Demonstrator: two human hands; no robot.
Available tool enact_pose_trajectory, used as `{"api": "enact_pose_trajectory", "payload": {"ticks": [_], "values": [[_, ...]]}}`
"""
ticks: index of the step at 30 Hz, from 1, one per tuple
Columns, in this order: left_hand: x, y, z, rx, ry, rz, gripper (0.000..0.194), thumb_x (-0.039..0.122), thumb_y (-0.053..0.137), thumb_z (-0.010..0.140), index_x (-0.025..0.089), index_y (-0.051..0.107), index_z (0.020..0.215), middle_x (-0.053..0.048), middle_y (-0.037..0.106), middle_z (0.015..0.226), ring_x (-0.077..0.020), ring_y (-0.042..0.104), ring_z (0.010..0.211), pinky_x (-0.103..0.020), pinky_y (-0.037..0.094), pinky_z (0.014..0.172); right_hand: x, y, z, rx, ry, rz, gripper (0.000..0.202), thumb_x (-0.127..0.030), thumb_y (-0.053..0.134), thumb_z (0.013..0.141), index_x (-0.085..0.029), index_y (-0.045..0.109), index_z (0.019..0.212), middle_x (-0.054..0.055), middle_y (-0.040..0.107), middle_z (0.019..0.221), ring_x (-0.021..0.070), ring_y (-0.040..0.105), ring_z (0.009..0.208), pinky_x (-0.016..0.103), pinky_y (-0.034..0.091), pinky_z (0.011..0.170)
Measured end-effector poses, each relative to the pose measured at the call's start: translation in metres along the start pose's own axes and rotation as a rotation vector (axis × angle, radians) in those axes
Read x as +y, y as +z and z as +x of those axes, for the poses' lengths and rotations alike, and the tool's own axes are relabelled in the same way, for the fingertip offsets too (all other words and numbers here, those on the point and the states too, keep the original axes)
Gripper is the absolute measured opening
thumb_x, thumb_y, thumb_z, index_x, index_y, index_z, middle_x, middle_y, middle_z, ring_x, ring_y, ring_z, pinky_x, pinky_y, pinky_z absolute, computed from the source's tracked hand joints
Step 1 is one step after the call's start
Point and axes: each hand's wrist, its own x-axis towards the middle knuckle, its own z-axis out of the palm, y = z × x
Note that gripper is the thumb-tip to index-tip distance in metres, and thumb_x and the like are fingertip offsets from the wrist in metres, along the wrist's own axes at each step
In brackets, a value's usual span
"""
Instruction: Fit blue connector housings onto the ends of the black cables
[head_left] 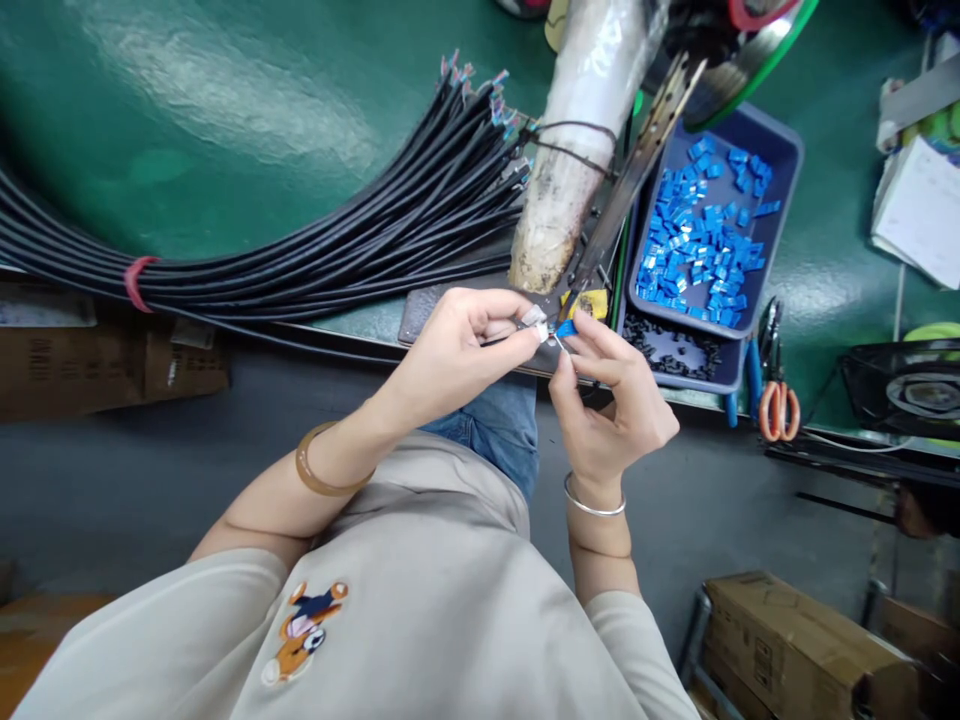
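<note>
My left hand (pixel 474 345) pinches a black cable near its end, its thumb and forefinger tips wrapped in something white. Against those fingertips, my right hand (pixel 611 395) has its fingers closed round a small blue piece (pixel 566 328) and a thin pale wire. The cable's end is mostly hidden between the fingers. Just beyond both hands, a yellow piece (pixel 589 303) lies by a metal bar. A thick plastic-wrapped tube (pixel 577 120) comes down close above my left hand.
A bundle of black cables (pixel 315 265) with stripped ends lies at the left, tied with a red band. A bin (pixel 784 200) of blue parts and one of black parts stand right, beside orange-handled scissors (pixel 779 411). Papers (pixel 919 210) lie far right.
</note>
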Motion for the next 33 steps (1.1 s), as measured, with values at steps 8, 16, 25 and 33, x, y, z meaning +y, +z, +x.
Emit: {"api": "enact_pose_trajectory", "payload": {"ticks": [8, 16, 25, 33], "values": [[-0.0047, -0.0018, 0.0014, -0.071, -0.026, 0.006, 0.015, 0.023, 0.061, 0.084, 0.013, 0.065, 0.074, 0.004, 0.041, 0.055, -0.0045, 0.031, 0.05, -0.019, 0.024, 0.048, 0.006, 0.0008, -0.0025, -0.006, -0.009, -0.01, 0.015, -0.009, 0.067, 0.083, -0.021, 0.061, 0.09, 0.003, 0.076, 0.107, 0.0158, 0.076, 0.088, 0.028, 0.064, 0.079], [-0.0024, -0.0015, 0.0015, -0.074, 0.045, 0.014, 0.013, 0.021, 0.06, 0.085, 0.013, 0.064, 0.075, 0.004, 0.039, 0.057, -0.0044, 0.029, 0.051, -0.021, 0.021, 0.048, -0.001, -0.0031, 0.0026, -0.007, 0.007, -0.033, 0.017, -0.009, 0.069, 0.082, -0.023, 0.065, 0.091, 0.002, 0.075, 0.111, 0.0164, 0.075, 0.089, 0.03, 0.065, 0.081], [-0.0039, -0.0044, -0.0001, -0.146, -0.015, 0.099, 0.019, 0.023, 0.056, 0.088, 0.014, 0.058, 0.072, 0.005, 0.029, 0.056, -0.0054, 0.022, 0.051, -0.023, 0.016, 0.048, 0.0016, -0.0049, -0.0038, -0.055, -0.071, -0.087, 0.017, -0.007, 0.068, 0.081, -0.021, 0.06, 0.086, 0.004, 0.076, 0.111, 0.0139, 0.076, 0.088, 0.024, 0.064, 0.079], [-0.0051, -0.0013, 0.0, -0.098, 0.025, 0.072, 0.018, 0.025, 0.057, 0.088, 0.014, 0.058, 0.073, 0.004, 0.035, 0.06, -0.0059, 0.027, 0.053, -0.023, 0.019, 0.049, 0.0038, -0.0035, 0.0034, -0.048, -0.065, -0.095, 0.017, -0.007, 0.07, 0.081, -0.021, 0.065, 0.09, 0.004, 0.077, 0.105, 0.0144, 0.074, 0.092, 0.025, 0.062, 0.084]]}}
